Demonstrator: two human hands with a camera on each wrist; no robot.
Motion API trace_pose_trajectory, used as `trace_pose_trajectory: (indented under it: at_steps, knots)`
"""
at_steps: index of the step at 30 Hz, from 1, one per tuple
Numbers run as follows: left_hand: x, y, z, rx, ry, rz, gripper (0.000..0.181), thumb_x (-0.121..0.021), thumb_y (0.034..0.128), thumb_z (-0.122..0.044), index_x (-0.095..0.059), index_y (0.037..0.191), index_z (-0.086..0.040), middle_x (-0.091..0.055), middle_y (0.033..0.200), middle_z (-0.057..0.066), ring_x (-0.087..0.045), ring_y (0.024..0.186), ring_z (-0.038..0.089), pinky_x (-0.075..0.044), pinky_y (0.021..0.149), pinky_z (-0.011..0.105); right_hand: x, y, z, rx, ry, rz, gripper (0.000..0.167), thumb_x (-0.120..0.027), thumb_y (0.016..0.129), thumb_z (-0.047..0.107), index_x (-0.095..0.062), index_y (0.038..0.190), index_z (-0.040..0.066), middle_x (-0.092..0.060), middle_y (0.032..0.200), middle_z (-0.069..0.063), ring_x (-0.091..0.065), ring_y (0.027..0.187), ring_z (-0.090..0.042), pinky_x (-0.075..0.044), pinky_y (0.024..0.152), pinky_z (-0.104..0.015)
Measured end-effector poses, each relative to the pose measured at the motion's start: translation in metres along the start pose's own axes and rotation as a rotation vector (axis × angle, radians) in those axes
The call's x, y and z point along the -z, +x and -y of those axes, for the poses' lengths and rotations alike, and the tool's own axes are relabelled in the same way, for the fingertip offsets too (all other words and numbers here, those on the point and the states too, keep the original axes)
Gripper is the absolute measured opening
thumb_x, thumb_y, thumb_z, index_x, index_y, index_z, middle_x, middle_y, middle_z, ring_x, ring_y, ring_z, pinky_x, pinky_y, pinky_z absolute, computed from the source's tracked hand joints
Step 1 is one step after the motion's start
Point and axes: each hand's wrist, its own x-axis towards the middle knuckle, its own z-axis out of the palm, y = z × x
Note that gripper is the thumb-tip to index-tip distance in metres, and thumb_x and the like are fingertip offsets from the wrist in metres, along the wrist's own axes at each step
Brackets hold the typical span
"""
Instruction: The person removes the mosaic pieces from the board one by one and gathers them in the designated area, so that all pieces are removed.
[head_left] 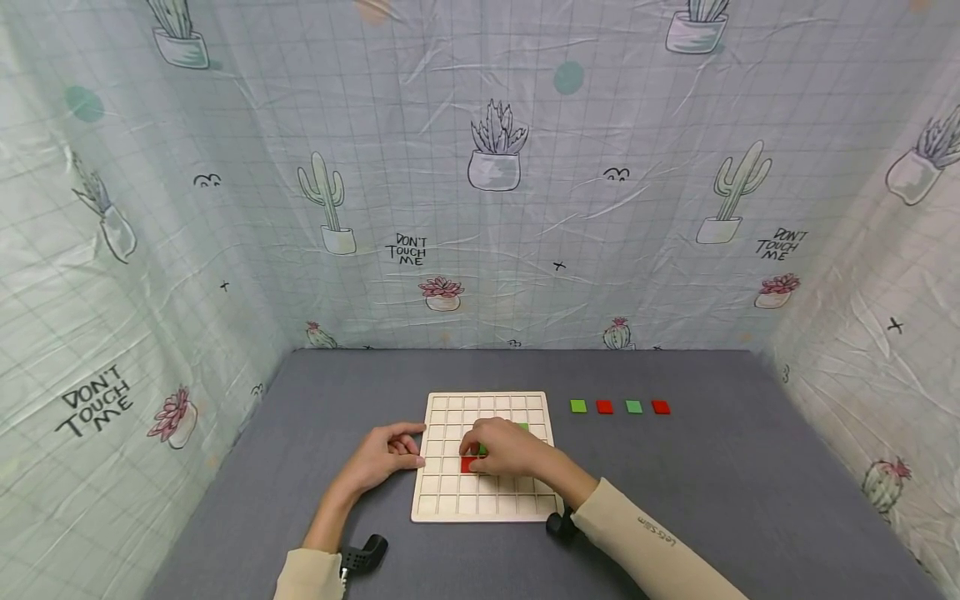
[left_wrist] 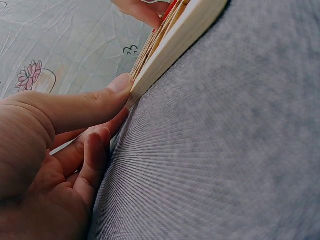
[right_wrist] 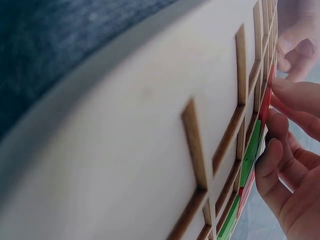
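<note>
A pale wooden grid board [head_left: 442,505] lies flat on the grey table. My left hand [head_left: 377,458] is at its left edge, thumb and index finger set apart along the rim; in the left wrist view the straight thumb [left_wrist: 95,106] presses the board's side, other fingers bent. Over the middle of the board, my right hand [head_left: 513,450] pinches a red square tile [head_left: 467,465] at a grid cell. A green tile [head_left: 482,450] shows under that hand, and another green tile [head_left: 523,426] lies just beyond it. The right wrist view shows green tiles [right_wrist: 250,152] in cells beside the red one.
Right of the board a row of loose tiles lies on the table: light green [head_left: 578,406], red [head_left: 604,407], green [head_left: 633,407] and red [head_left: 661,407]. A printed cloth [head_left: 525,250] hangs behind and along both sides. Black devices [head_left: 365,555] sit at both wrists.
</note>
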Motion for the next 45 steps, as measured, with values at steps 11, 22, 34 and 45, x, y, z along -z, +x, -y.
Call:
trace_pose_trajectory:
  at_steps: [11, 22, 34, 45]
  knots:
    - [0.0, 0.0019, -0.0001, 0.007, -0.003, -0.013, 0.058, -0.086, 0.0825, -0.007, -0.064, 0.135, 0.003, -0.067, 0.088, 0.01, -0.057, 0.068, 0.011, -0.048, 0.064, 0.023, 0.0001, 0.0007, 0.0011, -0.017, -0.024, 0.014, 0.021, -0.082, 0.087, 0.022, -0.08, 0.107, 0.02, -0.067, 0.097, 0.008, -0.062, 0.089, -0.007, -0.048, 0.076, -0.02]
    - [0.0019, 0.0048, -0.0007, 0.006, 0.007, -0.016, 0.057, -0.086, 0.0824, -0.008, -0.065, 0.134, 0.002, -0.068, 0.087, 0.009, -0.058, 0.068, 0.011, -0.048, 0.065, 0.023, 0.0017, 0.0014, 0.0001, -0.017, -0.008, 0.006, 0.018, -0.081, 0.088, 0.02, -0.079, 0.106, 0.02, -0.068, 0.099, 0.007, -0.062, 0.091, -0.009, -0.048, 0.077, -0.021]
    - [0.0007, 0.0022, -0.0001, 0.003, 0.006, -0.014, 0.056, -0.086, 0.082, -0.008, -0.065, 0.133, 0.003, -0.067, 0.087, 0.009, -0.058, 0.068, 0.01, -0.048, 0.065, 0.022, 0.0005, 0.0002, 0.0009, -0.015, 0.003, 0.009, 0.023, -0.082, 0.084, 0.017, -0.075, 0.105, 0.023, -0.066, 0.096, 0.009, -0.055, 0.079, -0.002, -0.045, 0.072, -0.019]
    - [-0.0004, 0.0028, 0.001, 0.006, -0.004, -0.009, 0.057, -0.086, 0.082, -0.007, -0.065, 0.133, 0.004, -0.068, 0.088, 0.009, -0.058, 0.068, 0.01, -0.048, 0.065, 0.022, 0.0061, -0.0041, 0.0017, 0.021, 0.087, -0.001, 0.019, -0.067, 0.095, 0.006, -0.076, 0.105, 0.019, -0.073, 0.095, 0.006, -0.056, 0.077, -0.002, -0.047, 0.074, -0.021]
